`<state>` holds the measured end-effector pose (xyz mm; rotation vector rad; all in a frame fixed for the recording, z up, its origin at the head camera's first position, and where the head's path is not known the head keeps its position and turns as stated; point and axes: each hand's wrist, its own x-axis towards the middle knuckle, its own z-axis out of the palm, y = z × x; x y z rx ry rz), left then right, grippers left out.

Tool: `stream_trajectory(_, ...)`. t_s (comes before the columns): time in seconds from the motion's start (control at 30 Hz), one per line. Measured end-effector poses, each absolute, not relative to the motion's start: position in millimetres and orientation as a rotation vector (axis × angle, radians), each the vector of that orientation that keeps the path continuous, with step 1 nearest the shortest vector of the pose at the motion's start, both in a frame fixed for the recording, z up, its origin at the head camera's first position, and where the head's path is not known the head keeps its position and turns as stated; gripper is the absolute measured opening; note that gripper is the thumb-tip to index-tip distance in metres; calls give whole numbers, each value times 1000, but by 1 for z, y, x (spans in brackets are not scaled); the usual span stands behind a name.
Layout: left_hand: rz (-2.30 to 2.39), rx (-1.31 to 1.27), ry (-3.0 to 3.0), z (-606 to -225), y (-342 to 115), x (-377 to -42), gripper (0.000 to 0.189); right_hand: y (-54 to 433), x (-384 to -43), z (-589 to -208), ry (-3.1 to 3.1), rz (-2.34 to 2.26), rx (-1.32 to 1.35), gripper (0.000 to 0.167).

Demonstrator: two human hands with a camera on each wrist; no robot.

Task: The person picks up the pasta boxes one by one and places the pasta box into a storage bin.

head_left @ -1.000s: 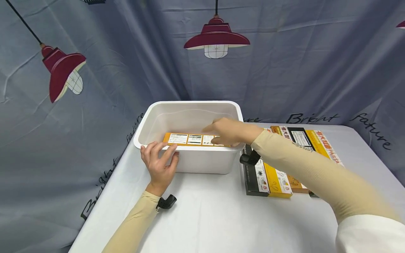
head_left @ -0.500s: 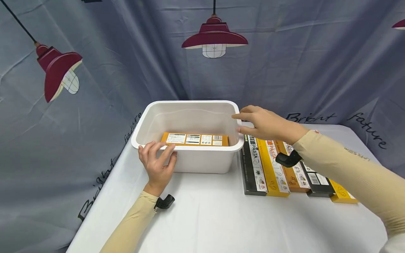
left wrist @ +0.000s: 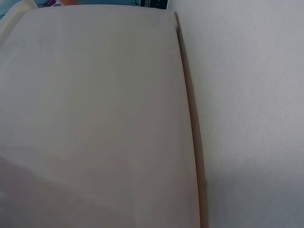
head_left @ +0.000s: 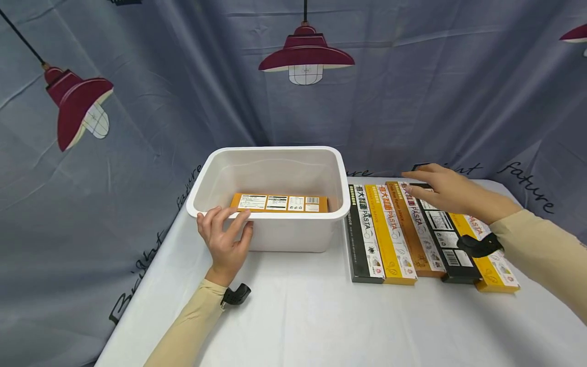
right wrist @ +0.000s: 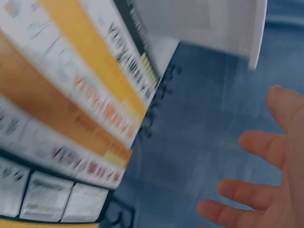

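The left hand rests loose, spread fingers on the rim of the white tub, at seven o'clock. An orange box shows inside, by the tub's six o'clock side. At three o'clock from the tub, five pasta boxes lie in a row. Near their twelve o'clock end, the right hand holds nothing, fingers apart.

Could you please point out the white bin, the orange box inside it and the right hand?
White bin [head_left: 293, 234]: head view, on its front wall.
Orange box [head_left: 279, 203]: head view, on its labelled face, near the middle.
Right hand [head_left: 454, 192]: head view, on the back of the hand.
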<state>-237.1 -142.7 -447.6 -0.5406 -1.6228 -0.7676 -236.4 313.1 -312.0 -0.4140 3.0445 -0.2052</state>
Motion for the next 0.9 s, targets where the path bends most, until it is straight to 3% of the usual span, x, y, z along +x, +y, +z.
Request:
stream_trajectory(0.4,-773,-537,-1621,-448,-142,-237,19,391,-215,-348,3044,-228,-210,67)
stream_trajectory(0.9,-774,-539,-1626,-448,-142,-236,19,437,-199,-399,2973,-312,29,76)
